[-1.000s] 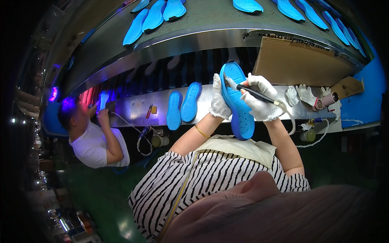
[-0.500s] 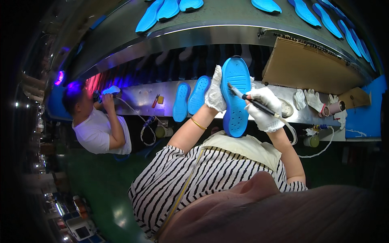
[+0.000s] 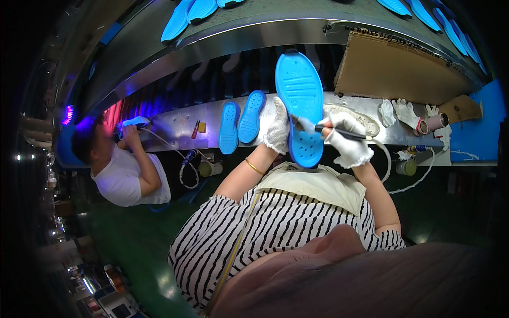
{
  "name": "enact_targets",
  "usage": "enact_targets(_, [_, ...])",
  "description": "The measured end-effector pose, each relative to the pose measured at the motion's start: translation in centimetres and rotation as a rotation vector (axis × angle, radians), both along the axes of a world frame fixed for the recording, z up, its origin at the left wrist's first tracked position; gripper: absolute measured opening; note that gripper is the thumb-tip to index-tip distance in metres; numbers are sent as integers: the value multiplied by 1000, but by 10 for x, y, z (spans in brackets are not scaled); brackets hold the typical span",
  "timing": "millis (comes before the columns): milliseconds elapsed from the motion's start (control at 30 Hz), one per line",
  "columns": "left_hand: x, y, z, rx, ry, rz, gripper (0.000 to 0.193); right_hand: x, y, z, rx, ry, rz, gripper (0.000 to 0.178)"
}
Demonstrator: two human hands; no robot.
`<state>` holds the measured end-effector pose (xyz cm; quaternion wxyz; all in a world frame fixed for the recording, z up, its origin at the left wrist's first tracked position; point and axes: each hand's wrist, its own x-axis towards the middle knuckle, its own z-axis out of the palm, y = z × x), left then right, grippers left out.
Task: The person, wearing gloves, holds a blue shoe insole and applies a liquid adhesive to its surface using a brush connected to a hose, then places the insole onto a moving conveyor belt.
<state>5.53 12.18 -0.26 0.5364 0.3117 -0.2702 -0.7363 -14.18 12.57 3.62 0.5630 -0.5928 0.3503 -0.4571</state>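
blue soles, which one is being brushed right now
The large blue sole held upright in the gloved left hand, with the right hand's brush on it. The two smaller soles lie untouched on the bench.

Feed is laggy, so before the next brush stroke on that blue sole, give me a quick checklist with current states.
1. Left hand grips the blue shoe sole at its edge: ok.
2. Right hand holds the brush: ok.
3. Bristles touching the sole's lower half: ok.
4. Both hands gloved: ok.
5. Two more blue soles lying on the metal bench, apart from the hands: ok.
6. Coating on the bristles: cannot tell.
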Motion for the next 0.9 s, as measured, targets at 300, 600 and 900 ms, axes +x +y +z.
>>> enact_targets(300, [-3, -38, 22, -174, 580, -4, 125, 7, -5, 15, -405, -36, 141, 13])
enact_targets(600, [8, -54, 32, -431, 522, -100, 129, -1, -5, 13, 13, -156, 167, 15])
enact_targets(900, [17, -65, 55, -506, -93, -219, 126, -15, -20, 21, -143, 191, 225, 15])
